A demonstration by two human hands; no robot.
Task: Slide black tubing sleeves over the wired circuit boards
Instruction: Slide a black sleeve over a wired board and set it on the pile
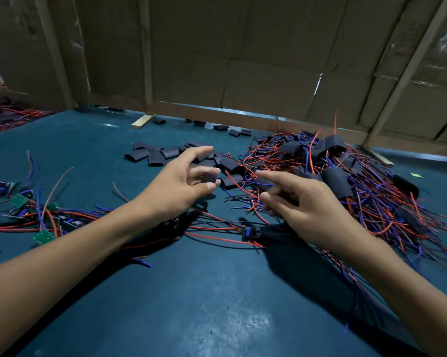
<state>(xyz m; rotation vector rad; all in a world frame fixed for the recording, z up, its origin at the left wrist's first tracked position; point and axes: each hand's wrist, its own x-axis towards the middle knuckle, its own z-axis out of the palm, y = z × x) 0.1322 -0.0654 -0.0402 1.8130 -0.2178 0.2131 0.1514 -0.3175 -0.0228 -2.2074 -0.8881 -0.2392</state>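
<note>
Teal bench (191, 292) ahead: I see my left hand (181, 181) pinching one black sleeve (209, 178); my right hand (302, 202), fingers loosely spread, hovers empty just beside it.

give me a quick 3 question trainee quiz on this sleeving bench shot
1. True or false: the left hand pinches a short black tubing sleeve between thumb and fingers.
2. Which side of the teal bench top holds the bare green circuit boards with red and blue wires? A) the person's left B) the person's right C) far centre
3. Fill in: the right hand holds ______.

Key
1. True.
2. A. The heap of sleeved boards lies on the right, and loose black sleeves lie far centre.
3. Nothing; its fingers are loosely spread above the wires.
</note>
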